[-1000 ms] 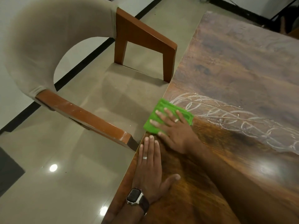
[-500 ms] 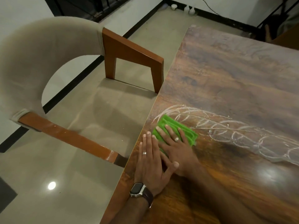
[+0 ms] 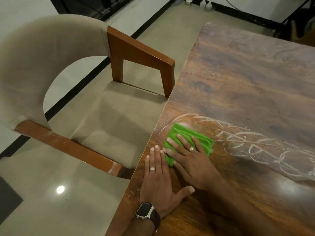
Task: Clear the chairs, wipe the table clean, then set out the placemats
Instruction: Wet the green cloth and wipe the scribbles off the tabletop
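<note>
A: Where is the green cloth (image 3: 190,142)?
B: On the tabletop (image 3: 247,79), near its chair-side edge, pressed flat under the right hand (image 3: 190,160), fingers straight.
A: And the left hand (image 3: 158,178)?
B: Flat on the tabletop just beside the cloth, grasping nothing.

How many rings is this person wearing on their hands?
2. One ring is on a finger of the left hand, flat on the table. The other ring is on the right hand, which presses the green cloth. The undersides are hidden.
</note>
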